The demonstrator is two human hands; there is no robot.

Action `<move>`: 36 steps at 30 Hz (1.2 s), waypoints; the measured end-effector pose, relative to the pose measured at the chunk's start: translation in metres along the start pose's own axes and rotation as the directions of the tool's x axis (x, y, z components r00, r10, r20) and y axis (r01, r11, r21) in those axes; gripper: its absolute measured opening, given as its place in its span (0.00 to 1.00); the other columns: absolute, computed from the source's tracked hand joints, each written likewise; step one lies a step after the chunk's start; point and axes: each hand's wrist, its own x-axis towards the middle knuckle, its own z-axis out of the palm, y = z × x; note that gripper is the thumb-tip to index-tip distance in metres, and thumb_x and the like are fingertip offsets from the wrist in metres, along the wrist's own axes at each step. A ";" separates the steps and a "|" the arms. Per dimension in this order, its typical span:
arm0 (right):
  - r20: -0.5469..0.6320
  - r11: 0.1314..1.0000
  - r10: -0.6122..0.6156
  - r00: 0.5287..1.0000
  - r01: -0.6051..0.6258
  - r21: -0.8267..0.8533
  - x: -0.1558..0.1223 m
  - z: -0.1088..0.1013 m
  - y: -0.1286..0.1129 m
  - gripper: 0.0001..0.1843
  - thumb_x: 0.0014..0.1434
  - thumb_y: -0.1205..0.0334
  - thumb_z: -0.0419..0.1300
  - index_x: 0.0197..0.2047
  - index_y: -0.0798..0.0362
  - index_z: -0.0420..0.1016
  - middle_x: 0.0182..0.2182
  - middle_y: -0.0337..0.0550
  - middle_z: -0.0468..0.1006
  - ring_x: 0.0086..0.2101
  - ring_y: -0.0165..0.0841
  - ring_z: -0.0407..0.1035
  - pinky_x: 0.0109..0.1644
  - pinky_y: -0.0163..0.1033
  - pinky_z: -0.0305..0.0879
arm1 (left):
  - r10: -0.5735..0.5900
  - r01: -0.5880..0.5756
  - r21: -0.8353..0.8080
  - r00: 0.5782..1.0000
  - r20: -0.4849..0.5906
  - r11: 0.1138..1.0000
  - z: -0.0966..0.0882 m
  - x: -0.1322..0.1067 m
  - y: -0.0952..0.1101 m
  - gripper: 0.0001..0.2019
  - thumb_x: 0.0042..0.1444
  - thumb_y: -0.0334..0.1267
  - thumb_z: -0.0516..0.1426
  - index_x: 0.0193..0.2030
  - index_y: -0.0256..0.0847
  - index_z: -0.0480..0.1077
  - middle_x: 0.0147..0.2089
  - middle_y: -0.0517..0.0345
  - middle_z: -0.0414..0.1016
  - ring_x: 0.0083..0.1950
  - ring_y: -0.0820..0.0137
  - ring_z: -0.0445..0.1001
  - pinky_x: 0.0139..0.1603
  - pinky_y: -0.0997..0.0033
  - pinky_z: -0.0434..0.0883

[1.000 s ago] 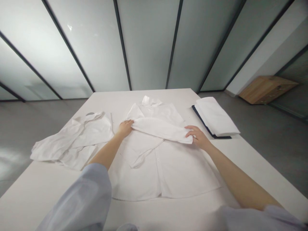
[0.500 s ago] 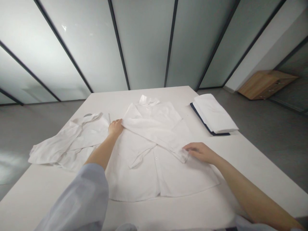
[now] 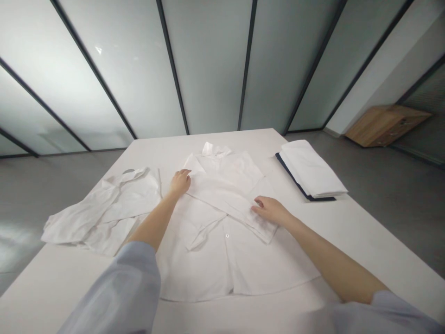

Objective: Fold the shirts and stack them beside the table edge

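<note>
A white shirt (image 3: 222,260) lies spread on the white table (image 3: 365,241), collar (image 3: 215,149) at the far end. One sleeve (image 3: 229,204) is folded across the chest, slanting down to the right. My left hand (image 3: 180,182) rests flat on the shirt's left shoulder, where that sleeve starts. My right hand (image 3: 270,209) lies flat on the sleeve near its cuff, fingers stretched out and pointing left. Neither hand grips anything.
A second, crumpled white shirt (image 3: 104,208) lies at the table's left edge. A stack of folded white garments (image 3: 311,172) on a dark board sits at the far right. A wooden cabinet (image 3: 385,124) stands on the floor beyond, glass walls behind.
The sleeve has been laid down across the shirt, its cuff end swung toward me. My right hand let go of the cuff and now rests flat on the sleeve; my left hand stays at the shoulder.
</note>
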 end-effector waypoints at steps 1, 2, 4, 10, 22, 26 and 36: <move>0.018 1.000 0.010 1.000 -0.010 -0.007 -0.001 0.002 -0.002 0.13 0.56 0.54 0.59 0.42 0.51 0.76 0.32 0.45 0.79 0.32 0.37 0.71 0.34 0.37 0.59 | 0.050 -0.050 0.005 0.998 0.037 0.999 0.003 0.007 0.006 0.23 0.61 0.31 0.45 0.61 0.39 0.67 0.62 0.50 0.70 0.62 0.63 0.67 0.64 0.62 0.63; 0.036 1.000 0.008 0.999 -0.008 -0.005 -0.002 0.003 -0.003 0.11 0.57 0.56 0.58 0.40 0.51 0.75 0.30 0.44 0.78 0.31 0.36 0.70 0.33 0.36 0.57 | 0.087 -0.088 0.010 0.993 0.077 0.996 0.006 0.014 0.013 0.23 0.62 0.31 0.44 0.61 0.40 0.67 0.63 0.51 0.69 0.63 0.63 0.67 0.65 0.63 0.62; 0.055 1.000 -0.024 0.998 0.023 0.018 -0.004 0.002 -0.003 0.07 0.58 0.58 0.56 0.34 0.51 0.72 0.27 0.42 0.75 0.29 0.35 0.68 0.32 0.36 0.55 | 0.127 -0.132 0.022 0.978 0.163 0.991 0.013 0.029 0.024 0.24 0.62 0.30 0.43 0.63 0.41 0.65 0.66 0.52 0.66 0.64 0.65 0.66 0.65 0.64 0.61; 0.145 0.950 -0.086 0.986 0.037 0.310 -0.017 -0.010 0.006 0.14 0.59 0.51 0.54 0.27 0.50 0.66 0.24 0.37 0.70 0.26 0.34 0.65 0.30 0.37 0.56 | 0.205 -0.244 0.062 0.907 0.368 0.968 0.027 0.059 0.035 0.27 0.56 0.27 0.49 0.63 0.46 0.65 0.67 0.51 0.63 0.63 0.65 0.67 0.62 0.66 0.63; 0.174 0.966 -0.020 0.985 -0.026 0.258 -0.013 -0.015 0.022 0.19 0.59 0.53 0.56 0.50 0.52 0.74 0.33 0.44 0.80 0.33 0.37 0.73 0.38 0.39 0.66 | -0.109 0.106 0.083 0.994 0.025 0.991 0.003 0.043 0.036 0.22 0.62 0.40 0.49 0.63 0.42 0.62 0.62 0.46 0.67 0.60 0.59 0.67 0.58 0.60 0.67; 0.017 0.991 0.033 0.999 -0.035 0.129 0.011 -0.022 0.032 0.20 0.61 0.54 0.55 0.53 0.54 0.73 0.44 0.51 0.79 0.43 0.39 0.73 0.45 0.40 0.67 | -0.196 0.176 0.138 0.968 0.156 0.975 0.001 0.025 0.024 0.23 0.62 0.45 0.49 0.62 0.43 0.63 0.63 0.46 0.66 0.62 0.55 0.65 0.59 0.55 0.65; -0.116 0.956 -0.085 0.990 0.048 -0.289 0.037 0.020 0.043 0.28 0.67 0.51 0.45 0.65 0.53 0.62 0.67 0.53 0.58 0.66 0.46 0.51 0.66 0.53 0.51 | -0.150 0.086 0.237 0.952 0.265 0.968 0.014 -0.027 0.001 0.32 0.66 0.53 0.40 0.70 0.37 0.52 0.74 0.42 0.48 0.74 0.56 0.47 0.69 0.56 0.51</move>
